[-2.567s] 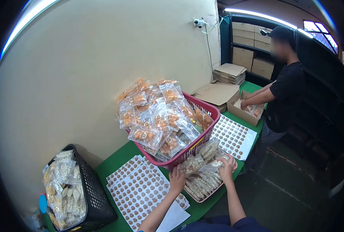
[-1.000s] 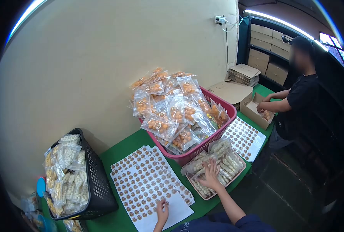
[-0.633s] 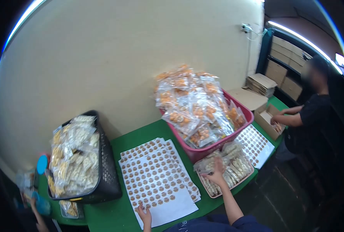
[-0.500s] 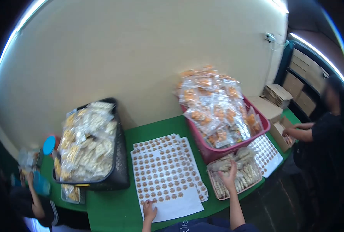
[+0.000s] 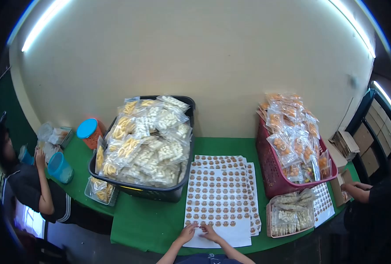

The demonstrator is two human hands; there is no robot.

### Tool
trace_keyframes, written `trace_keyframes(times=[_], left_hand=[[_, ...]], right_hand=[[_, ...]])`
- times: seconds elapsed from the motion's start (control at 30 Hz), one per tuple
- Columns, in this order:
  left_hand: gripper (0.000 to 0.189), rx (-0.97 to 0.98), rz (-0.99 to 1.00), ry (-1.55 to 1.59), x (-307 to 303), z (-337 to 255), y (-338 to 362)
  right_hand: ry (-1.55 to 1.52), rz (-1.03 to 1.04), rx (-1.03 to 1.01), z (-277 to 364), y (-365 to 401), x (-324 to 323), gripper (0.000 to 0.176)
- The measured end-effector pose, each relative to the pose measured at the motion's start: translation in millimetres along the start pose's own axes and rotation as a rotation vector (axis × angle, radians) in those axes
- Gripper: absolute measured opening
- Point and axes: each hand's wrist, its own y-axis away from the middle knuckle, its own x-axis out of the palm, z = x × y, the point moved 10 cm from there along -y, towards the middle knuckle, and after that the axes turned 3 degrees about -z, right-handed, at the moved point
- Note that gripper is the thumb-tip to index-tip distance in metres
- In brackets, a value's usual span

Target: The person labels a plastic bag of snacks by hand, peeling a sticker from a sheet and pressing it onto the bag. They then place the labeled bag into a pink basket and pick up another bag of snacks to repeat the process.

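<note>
Both my hands are over the lower edge of a white sheet of round brown stickers, which lies on other such sheets. My left hand rests on the sheet, its fingers bent together at the lowest sticker row. Close beside it, my right hand has curled fingers, with thumb and forefinger near the left fingertips. Anything pinched between the fingertips is too small to make out. Right of the sheets stands a pink tray filled with clear packets of pale sticks.
A black basket heaped with white and yellow snack packets stands left. At right is a maroon basket of orange-filled packets. One person works at far left, near a blue container; another person reaches into a box at right.
My right hand has left the packets in the pink tray and come to the sticker sheet beside my left hand. The camera view has turned and levelled.
</note>
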Motion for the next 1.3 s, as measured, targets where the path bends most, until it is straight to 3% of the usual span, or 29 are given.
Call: trace_keyframes(times=[0.03, 0.1, 0.13, 0.2, 0.3, 0.33, 0.37, 0.4, 0.43, 0.47, 0.53, 0.63, 0.7, 0.73, 0.8, 0.87, 0.93, 1.03, 1.17, 1.23, 1.3], left_hand=[[0.025, -0.104, -0.026, 0.129, -15.3, -0.3, -0.4], [0.025, -0.306, -0.072, 0.392, -45.1, -1.9, 0.2], [0.022, -0.200, -0.151, 0.363, -70.6, -14.7, -1.3], [0.021, -0.194, -0.239, 0.320, -104.1, 1.5, 3.1], [0.019, -0.259, -0.337, 0.271, -151.5, 10.5, 15.2], [0.019, -0.293, -0.362, 0.258, -164.6, 12.8, 21.4], [0.019, -0.276, -0.404, 0.263, -176.2, 16.0, 28.0], [0.019, -0.258, -0.445, 0.267, -186.4, 20.8, 35.7], [0.019, -0.241, -0.487, 0.271, -194.8, 26.5, 43.6], [0.019, -0.245, -0.532, 0.326, -199.9, 37.7, 51.1], [0.020, -0.224, -0.572, 0.390, -208.4, 51.0, 66.5], [0.023, -0.262, -0.606, 0.420, -225.3, 51.2, 81.7], [0.021, -0.293, -0.626, 0.415, -236.4, 51.6, 88.7], [0.018, -0.302, -0.640, 0.411, -241.6, 53.7, 91.2], [0.017, -0.305, -0.670, 0.405, -251.7, 55.7, 94.7], [0.017, -0.294, -0.699, 0.398, -263.5, 55.2, 95.9], [0.016, -0.275, -0.732, 0.386, -273.0, 57.5, 99.6], [0.016, -0.278, -0.752, 0.380, -281.0, 65.8, 98.6], [0.015, -0.239, -0.679, 0.404, -266.7, 72.7, 85.2], [0.015, -0.213, -0.618, 0.411, -255.3, 71.0, 68.8], [0.017, -0.201, -0.551, 0.388, -246.2, 56.7, 58.0]], right_hand=[[0.105, -0.145, -0.069, 12.9, 5.2, -3.4, 0.053], [0.603, -0.167, -0.151, 35.0, 12.5, 8.5, 0.054], [0.578, -0.150, -0.154, 34.4, 10.8, 10.8, 0.052], [0.534, -0.113, -0.161, 24.8, 7.1, 6.7, 0.048], [0.050, -0.029, 0.220, -26.3, -10.7, 0.3, 0.045], [-0.118, -0.093, 0.313, -15.9, -12.9, -14.3, 0.041], [0.047, -0.270, 0.223, -8.8, -23.3, -40.8, 0.034], [0.101, -0.320, 0.023, 62.7, -32.2, -61.7, 0.025], [0.066, -0.409, -0.091, 87.3, -43.6, -80.0, 0.016], [0.052, -0.493, -0.114, 130.3, -50.4, -98.3, 0.012], [-0.008, -0.704, -0.332, 214.3, -60.6, -131.3, 0.010], [0.054, -0.835, -0.532, 357.5, -57.5, -139.5, 0.009], [0.127, -0.750, -0.676, 412.5, -75.2, -118.2, 0.009], [0.103, -0.623, -0.643, 423.7, -96.2, -103.2, 0.009], [0.414, -0.428, -0.745, 456.7, -128.0, -68.9, 0.014], [0.738, -0.223, -0.557, 403.6, -197.4, -51.2, 0.017], [1.023, 0.050, -0.272, 363.2, -217.5, -39.6, 0.020], [1.037, -0.021, -0.399, 364.7, -209.8, -34.0, 0.023], [1.071, 0.010, -0.366, 363.2, -210.9, -30.8, 0.025], [1.029, -0.074, -0.296, 370.1, -208.2, -35.7, 0.028], [1.084, -0.183, -0.410, 374.6, -209.6, -37.7, 0.028]])
